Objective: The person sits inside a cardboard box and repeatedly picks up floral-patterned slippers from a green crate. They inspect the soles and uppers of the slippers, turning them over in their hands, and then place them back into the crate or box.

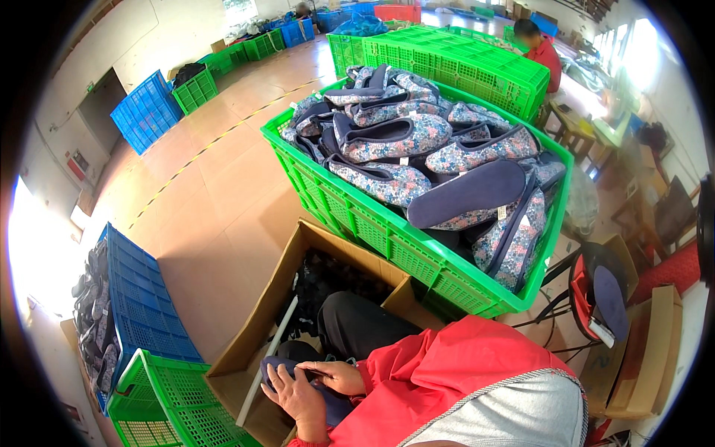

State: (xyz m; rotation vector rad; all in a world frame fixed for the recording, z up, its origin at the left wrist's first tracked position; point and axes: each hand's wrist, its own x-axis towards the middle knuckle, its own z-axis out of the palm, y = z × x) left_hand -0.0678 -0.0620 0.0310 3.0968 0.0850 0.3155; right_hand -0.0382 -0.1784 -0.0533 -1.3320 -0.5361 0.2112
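Over the cardboard box I hold a dark navy slipper, partly covered by my hands and red sleeve. My left hand lies across it with the fingers bent over its top. On the other side my right hand grips its edge, thumb and fingers close together. A white rod slants over the box just left of my hands. Dark scraps fill part of the box. Beyond it stands a green crate heaped with flowered slippers that have navy soles.
A blue crate of slippers and a green crate stand to my left. A stool holding red and navy pieces and a cardboard carton are on the right. Farther off, a person in red sits beyond green crates.
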